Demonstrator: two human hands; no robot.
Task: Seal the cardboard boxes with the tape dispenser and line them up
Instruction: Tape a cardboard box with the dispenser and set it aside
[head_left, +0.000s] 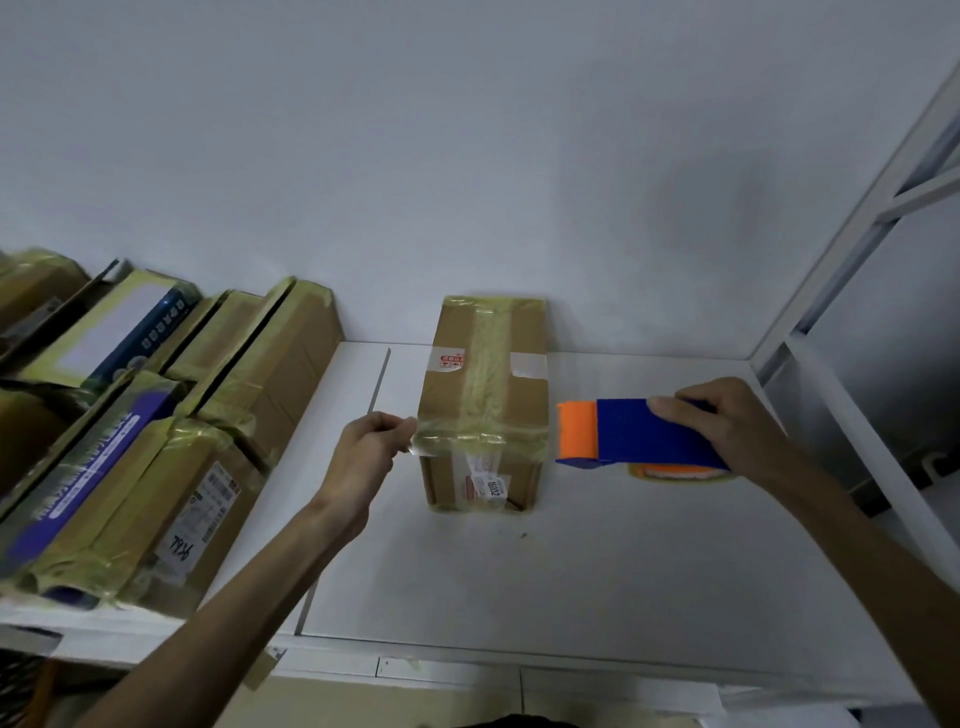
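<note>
White shelf (623, 561), taped cardboard box (483, 395), left hand (366, 457) pinching tape (467, 434), right hand (727, 421) gripping dispenser (639, 431)

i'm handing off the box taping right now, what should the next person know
Left hand pinches the tape end at the left edge of the box. Right hand grips the tape dispenser just right of the box.
The box stands on the table; taped boxes lie in a row at the left.
Done: lengthwise tape, cross strip laid over the near end.
Left: press and cut the strip, then move the box to the row.
</note>
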